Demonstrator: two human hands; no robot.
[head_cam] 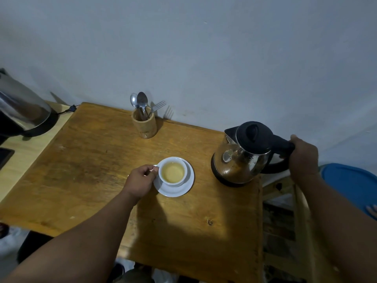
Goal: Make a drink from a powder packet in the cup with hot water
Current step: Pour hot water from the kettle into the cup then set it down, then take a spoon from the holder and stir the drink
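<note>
Two hands work on the wooden surface [102, 170] (pale wall behind): left hand [138, 180] pinches the cup [173, 171] handle, right hand [304, 158] grasps the kettle [242, 156] handle.

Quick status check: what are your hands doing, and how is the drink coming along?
Left hand on cup handle. Right hand gripping kettle handle, kettle on table. Cup holds pale liquid. Nothing between.

Both forearms bare to the frame edge — no sleeves, watch or rings
</note>
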